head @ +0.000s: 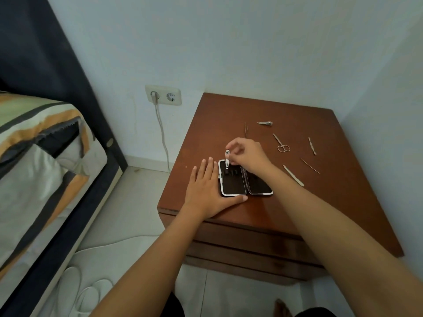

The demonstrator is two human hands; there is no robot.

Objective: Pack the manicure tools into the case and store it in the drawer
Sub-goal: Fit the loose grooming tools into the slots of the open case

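Observation:
An open black case (235,183) with a silver rim lies flat on the brown nightstand (320,202). My left hand (207,191) rests flat against the case's left edge, thumb along its front. My right hand (245,154) pinches a small silver nail clipper (226,159) upright over the case's top left corner. Loose on the top lie another nail clipper (265,123), small scissors (281,143), a cuticle pusher (312,146), a thin pick (310,166), a nail file (293,175) and a thin dark tool (246,130).
The nightstand's closed drawers (240,239) face me below the top. A bed (41,156) with striped bedding stands at the left. A wall socket (163,95) holds a plug whose white cable (163,138) drops to the floor. Walls close in behind and to the right.

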